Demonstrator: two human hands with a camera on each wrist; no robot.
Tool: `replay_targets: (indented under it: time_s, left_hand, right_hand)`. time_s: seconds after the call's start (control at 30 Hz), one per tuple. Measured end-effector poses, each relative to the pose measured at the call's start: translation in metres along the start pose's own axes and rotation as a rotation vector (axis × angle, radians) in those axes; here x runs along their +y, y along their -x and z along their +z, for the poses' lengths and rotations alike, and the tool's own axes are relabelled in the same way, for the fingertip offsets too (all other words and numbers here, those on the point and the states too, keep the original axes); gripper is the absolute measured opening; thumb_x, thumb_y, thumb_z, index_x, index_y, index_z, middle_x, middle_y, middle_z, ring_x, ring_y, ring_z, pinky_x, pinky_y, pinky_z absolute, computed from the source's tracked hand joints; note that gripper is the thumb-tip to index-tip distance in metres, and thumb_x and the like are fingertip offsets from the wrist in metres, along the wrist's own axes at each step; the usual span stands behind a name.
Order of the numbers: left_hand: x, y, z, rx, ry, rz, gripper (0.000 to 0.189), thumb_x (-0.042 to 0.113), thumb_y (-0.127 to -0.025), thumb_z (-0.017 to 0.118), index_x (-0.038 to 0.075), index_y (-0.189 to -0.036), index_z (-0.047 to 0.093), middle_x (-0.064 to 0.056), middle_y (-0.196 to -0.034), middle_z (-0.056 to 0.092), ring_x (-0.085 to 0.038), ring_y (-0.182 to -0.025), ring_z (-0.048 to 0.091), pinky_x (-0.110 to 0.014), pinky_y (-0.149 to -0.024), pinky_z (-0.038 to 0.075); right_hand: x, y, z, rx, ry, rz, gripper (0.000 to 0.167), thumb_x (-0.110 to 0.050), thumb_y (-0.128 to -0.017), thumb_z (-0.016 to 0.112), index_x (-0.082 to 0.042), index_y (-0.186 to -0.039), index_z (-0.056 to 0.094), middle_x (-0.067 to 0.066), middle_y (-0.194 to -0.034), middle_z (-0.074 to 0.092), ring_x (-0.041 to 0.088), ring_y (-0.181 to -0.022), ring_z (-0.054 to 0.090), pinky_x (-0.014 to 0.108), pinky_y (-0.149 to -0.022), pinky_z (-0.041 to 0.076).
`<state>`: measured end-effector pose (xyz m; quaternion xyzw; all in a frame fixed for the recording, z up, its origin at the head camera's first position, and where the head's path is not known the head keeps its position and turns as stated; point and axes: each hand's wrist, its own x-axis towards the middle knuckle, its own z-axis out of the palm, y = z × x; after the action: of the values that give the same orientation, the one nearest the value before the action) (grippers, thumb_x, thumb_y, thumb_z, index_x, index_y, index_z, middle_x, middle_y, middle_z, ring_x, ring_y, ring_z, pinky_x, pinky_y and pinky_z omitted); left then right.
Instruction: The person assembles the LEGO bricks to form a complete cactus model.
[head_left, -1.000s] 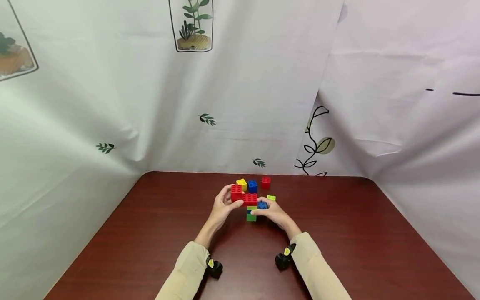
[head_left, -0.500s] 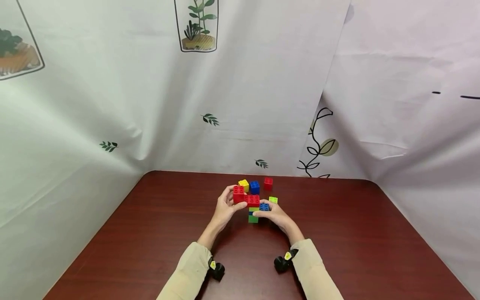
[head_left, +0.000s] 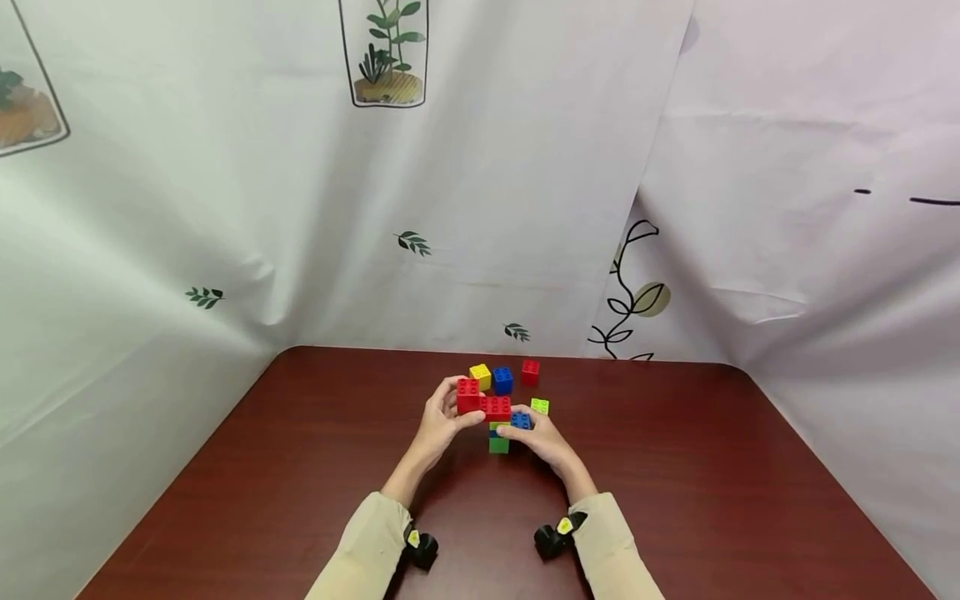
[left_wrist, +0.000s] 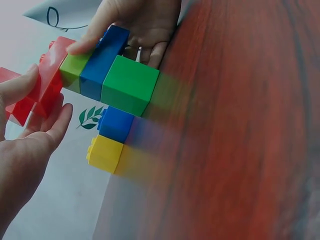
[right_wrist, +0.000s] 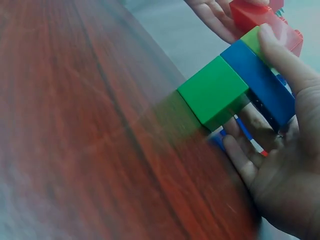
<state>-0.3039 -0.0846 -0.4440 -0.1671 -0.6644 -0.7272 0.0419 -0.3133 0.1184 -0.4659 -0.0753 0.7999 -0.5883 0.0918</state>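
A stack of toy building bricks stands on the table between both hands. Its bottom is a green brick (left_wrist: pixel 131 82); above come a long blue brick (right_wrist: pixel 260 80), a lime brick (left_wrist: pixel 75 71) and a long red brick (head_left: pixel 496 407). A second red brick (head_left: pixel 468 396) sits at the stack's upper left, overhanging. My left hand (head_left: pixel 438 429) grips these red bricks, thumb in front and fingers behind. My right hand (head_left: pixel 546 439) holds the stack lower down, its thumb against the lime brick. Part of the blue brick is hidden by that hand.
Behind the stack lie a yellow brick (head_left: pixel 481 377), a blue brick (head_left: pixel 502 381) and a red brick (head_left: pixel 530 372). A loose lime brick (head_left: pixel 540 406) is just beyond the right hand. The table's far edge meets a printed cloth (head_left: pixel 480 208).
The head view has shifted slightly. Both hands keep their hold on the stack, with no clear change in the bricks.
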Motion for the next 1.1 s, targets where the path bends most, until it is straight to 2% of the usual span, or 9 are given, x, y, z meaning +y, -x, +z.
replay_targets:
  time_s: [0.2,0.33,0.47,0.6,0.73,0.8,0.93,1.1]
  left_hand:
    - [0.001,-0.002,-0.001,-0.005,0.007,-0.011,0.051,-0.006,-0.085,0.068,0.001,-0.13,0.043,-0.033,-0.126,0.055,-0.003,-0.094,0.064,-0.02,-0.082,0.056]
    - [0.002,-0.002,-0.001,0.0,0.007,-0.007,0.051,-0.006,-0.085,0.067,0.0,-0.13,0.043,-0.032,-0.125,0.056,-0.003,-0.094,0.063,-0.019,-0.082,0.055]
    - [0.002,-0.002,0.0,-0.002,-0.012,0.007,0.051,-0.005,-0.085,0.067,-0.001,-0.13,0.043,-0.033,-0.125,0.056,-0.004,-0.095,0.062,-0.018,-0.081,0.055]
    - [0.002,-0.003,0.001,-0.022,-0.02,0.008,0.052,-0.004,-0.086,0.067,0.0,-0.131,0.042,-0.035,-0.128,0.053,-0.004,-0.099,0.062,-0.017,-0.083,0.054]
    - [0.002,-0.004,0.002,-0.028,-0.017,0.005,0.051,-0.004,-0.087,0.066,0.0,-0.131,0.042,-0.035,-0.129,0.053,-0.006,-0.101,0.062,-0.018,-0.083,0.054]
    - [0.003,-0.004,0.002,-0.02,-0.016,0.004,0.05,-0.005,-0.086,0.066,0.0,-0.13,0.042,-0.036,-0.129,0.053,-0.008,-0.101,0.062,-0.017,-0.082,0.054]
    - [0.004,-0.003,0.0,-0.017,-0.016,-0.014,0.052,-0.006,-0.086,0.066,0.001,-0.131,0.042,-0.036,-0.131,0.051,-0.014,-0.105,0.062,-0.017,-0.082,0.053]
    - [0.004,-0.002,0.0,-0.028,-0.014,-0.028,0.053,-0.005,-0.086,0.067,0.002,-0.133,0.042,-0.036,-0.133,0.05,-0.02,-0.109,0.06,-0.017,-0.083,0.053]
  right_hand:
    - [-0.001,-0.001,0.002,0.052,0.054,-0.061,0.039,-0.032,-0.095,0.062,-0.007,-0.125,0.06,0.013,-0.115,0.063,0.019,-0.096,0.057,0.035,-0.085,0.051]
    - [-0.004,-0.002,0.002,0.074,0.067,-0.084,0.036,-0.029,-0.097,0.059,-0.006,-0.124,0.061,0.015,-0.118,0.063,0.022,-0.099,0.061,0.04,-0.087,0.057]
    - [-0.008,0.0,-0.001,0.109,0.044,-0.078,0.038,-0.032,-0.099,0.055,-0.005,-0.124,0.062,0.017,-0.125,0.063,0.024,-0.104,0.06,0.042,-0.085,0.057]
    - [-0.008,-0.002,-0.01,0.208,0.008,-0.073,0.041,-0.036,-0.1,0.053,-0.001,-0.116,0.066,0.019,-0.119,0.067,0.024,-0.101,0.063,0.037,-0.082,0.057]
    - [-0.007,-0.006,-0.02,0.326,0.017,-0.093,0.035,-0.031,-0.097,0.059,0.002,-0.107,0.068,0.02,-0.107,0.07,0.025,-0.091,0.066,0.031,-0.075,0.056]
    - [-0.008,-0.009,-0.024,0.359,0.079,-0.113,0.031,-0.027,-0.096,0.062,0.001,-0.106,0.069,0.018,-0.107,0.071,0.025,-0.094,0.066,0.03,-0.078,0.054]
    - [-0.007,-0.012,-0.031,0.383,0.206,-0.143,0.024,-0.021,-0.093,0.066,-0.002,-0.107,0.07,0.017,-0.11,0.07,0.03,-0.103,0.063,0.039,-0.091,0.052]
    - [-0.004,-0.014,-0.039,0.343,0.256,-0.123,0.028,-0.017,-0.091,0.067,0.001,-0.113,0.065,0.021,-0.115,0.067,0.034,-0.106,0.062,0.048,-0.094,0.051]
